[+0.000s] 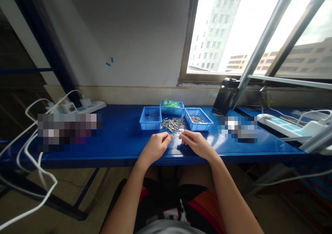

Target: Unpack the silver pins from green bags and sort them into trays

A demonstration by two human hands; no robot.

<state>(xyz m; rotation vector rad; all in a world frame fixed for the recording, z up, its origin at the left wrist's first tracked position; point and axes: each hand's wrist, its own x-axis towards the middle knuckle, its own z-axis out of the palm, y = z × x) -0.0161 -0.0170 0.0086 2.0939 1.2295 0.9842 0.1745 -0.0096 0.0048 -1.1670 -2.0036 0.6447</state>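
Two bare hands meet over the front of the blue counter [116,132] in the head view, and between their fingertips spans one thin metal piece [176,136]. The left hand [157,146] has its grip pinched on one end, thumb against forefinger; the right hand [196,143] appears to pinch the other end in the same way, though the fingers hide the exact contact. The piece is held just above the counter, in front of a loose pile of similar metal pieces [172,124].

By its look it should be very light, stiff and hard to break by hand. Its smooth, shiny surface and slim round shape would probably make it slip or roll under a loose pinch, so the ends are a sensible hold, taken with the finger pads rather than the nails.

Beside the pile stand a left blue tray [150,125] with a few pieces and a right blue tray [201,127] with many more; a rear blue tray [171,111] carries green material, apparently soft and crumpled.
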